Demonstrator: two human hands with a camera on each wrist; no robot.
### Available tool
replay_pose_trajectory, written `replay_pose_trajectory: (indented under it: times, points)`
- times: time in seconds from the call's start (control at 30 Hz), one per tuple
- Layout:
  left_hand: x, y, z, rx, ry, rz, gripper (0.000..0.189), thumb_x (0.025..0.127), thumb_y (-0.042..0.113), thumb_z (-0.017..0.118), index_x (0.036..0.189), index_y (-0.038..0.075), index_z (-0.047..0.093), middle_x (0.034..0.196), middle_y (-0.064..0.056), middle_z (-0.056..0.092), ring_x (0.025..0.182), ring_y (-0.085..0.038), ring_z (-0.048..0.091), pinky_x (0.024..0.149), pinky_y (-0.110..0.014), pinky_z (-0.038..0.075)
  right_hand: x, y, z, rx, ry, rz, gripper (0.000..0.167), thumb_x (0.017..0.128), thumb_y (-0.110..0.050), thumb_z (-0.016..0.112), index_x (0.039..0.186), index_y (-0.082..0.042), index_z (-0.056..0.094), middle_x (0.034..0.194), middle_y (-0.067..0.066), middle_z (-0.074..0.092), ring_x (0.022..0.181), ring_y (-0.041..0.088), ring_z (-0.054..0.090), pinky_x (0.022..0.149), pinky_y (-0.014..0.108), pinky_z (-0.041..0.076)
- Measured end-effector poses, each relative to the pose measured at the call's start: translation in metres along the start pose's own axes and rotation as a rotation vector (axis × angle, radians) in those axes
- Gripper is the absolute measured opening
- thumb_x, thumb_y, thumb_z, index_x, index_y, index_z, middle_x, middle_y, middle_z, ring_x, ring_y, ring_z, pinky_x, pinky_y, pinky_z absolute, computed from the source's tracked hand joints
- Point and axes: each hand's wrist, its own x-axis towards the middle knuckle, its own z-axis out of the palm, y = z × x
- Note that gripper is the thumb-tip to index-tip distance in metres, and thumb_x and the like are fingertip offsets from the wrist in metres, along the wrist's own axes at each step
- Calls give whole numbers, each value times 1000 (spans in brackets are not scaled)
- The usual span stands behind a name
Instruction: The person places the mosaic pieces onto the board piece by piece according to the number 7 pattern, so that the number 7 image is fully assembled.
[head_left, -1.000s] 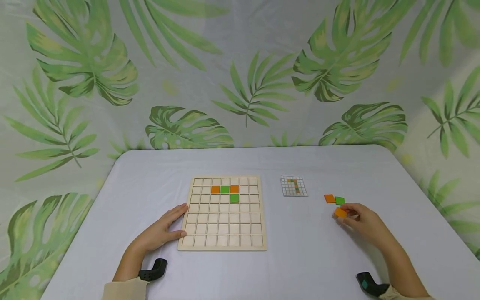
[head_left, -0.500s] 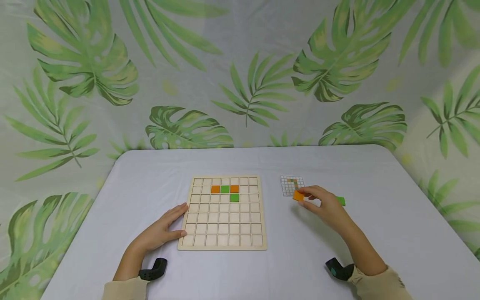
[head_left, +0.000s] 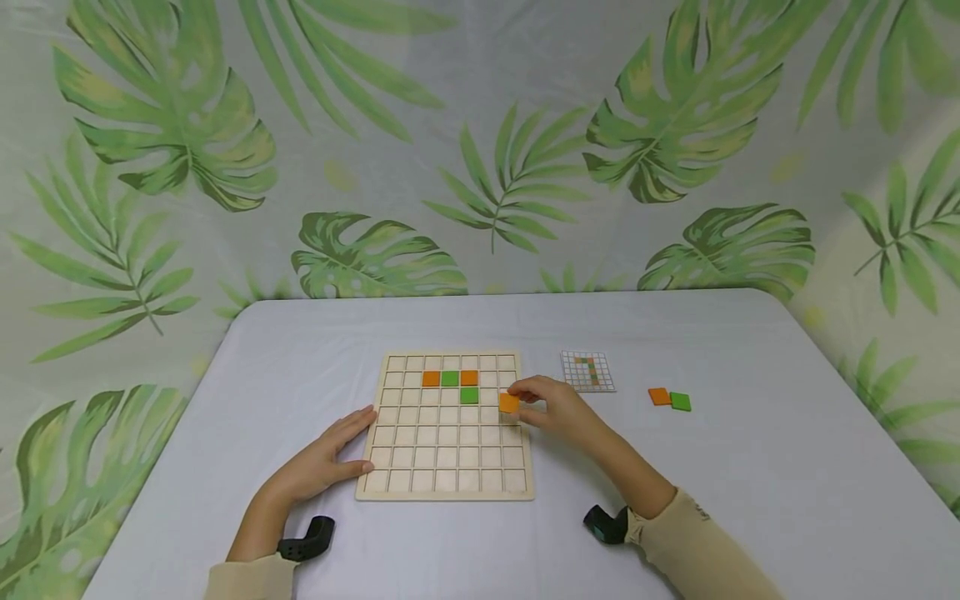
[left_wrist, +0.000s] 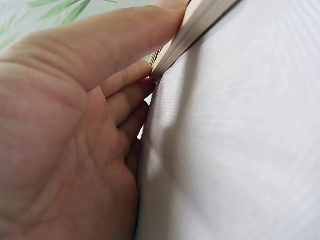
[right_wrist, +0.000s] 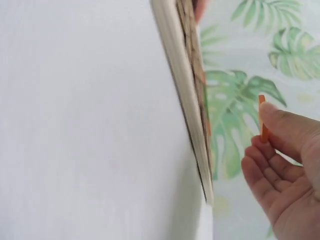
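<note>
A wooden grid board (head_left: 447, 436) lies on the white table. In its upper part sit orange and green square tiles, three in one row and a green tile (head_left: 468, 396) below the right one. My left hand (head_left: 318, 458) rests at the board's left edge, fingers and thumb touching it; the left wrist view shows the thumb (left_wrist: 125, 37) along the side. My right hand (head_left: 558, 408) pinches an orange tile (head_left: 509, 403) over the board's right columns. In the right wrist view that tile (right_wrist: 263, 119) stands edge-on between thumb and fingers, raised above the board.
A small card (head_left: 588, 372) printed with a grid and a coloured pattern lies right of the board. Farther right, an orange tile (head_left: 659, 397) and a green tile (head_left: 680, 402) lie side by side on the white tablecloth (head_left: 712, 483). A leaf-print curtain (head_left: 525, 275) hangs behind the table.
My right hand has lifted the orange tile from beside the two loose tiles and carried it left, past the card, to above the board. My left hand has stayed put.
</note>
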Motion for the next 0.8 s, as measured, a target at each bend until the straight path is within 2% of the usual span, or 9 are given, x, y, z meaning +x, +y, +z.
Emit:
replay_pose_trajectory:
  times: [0.13,0.3,0.47,0.63,0.8]
  points:
    - [0,-1,0,11,1,1,80,78,32,69,142,9,27,148,-9,18,134,-34,7,101,-57,9,10,-3,18,39,-52,37,28,78,-12,71,104,-5,63,100,1,61,89,15,56,79,30,46]
    - [0,-1,0,11,1,1,80,78,32,69,142,8,27,147,-9,18,134,-34,7,101,-57,9,17,2,35,29,-98,53,28,80,-20,69,105,-10,63,103,-4,58,93,9,51,81,28,43]
    - [-1,0,-1,5,-2,-15,81,78,32,69,142,9,26,148,-8,17,134,-33,6,101,-57,8,23,1,47,1,-80,19,28,80,-20,69,105,-8,64,101,-2,57,90,9,51,78,27,44]
    - [0,1,-1,8,-1,-17,81,77,33,69,142,9,26,148,-8,17,134,-32,7,101,-57,9,28,-3,53,-30,-64,24,27,80,-22,69,103,-9,65,98,-2,55,86,10,49,73,24,43]
    - [0,0,0,11,2,-14,81,78,32,69,142,9,27,148,-8,18,134,-32,8,101,-57,9,28,-4,55,-7,-52,53,26,79,-21,70,102,-11,65,98,-2,54,89,10,49,78,27,42]
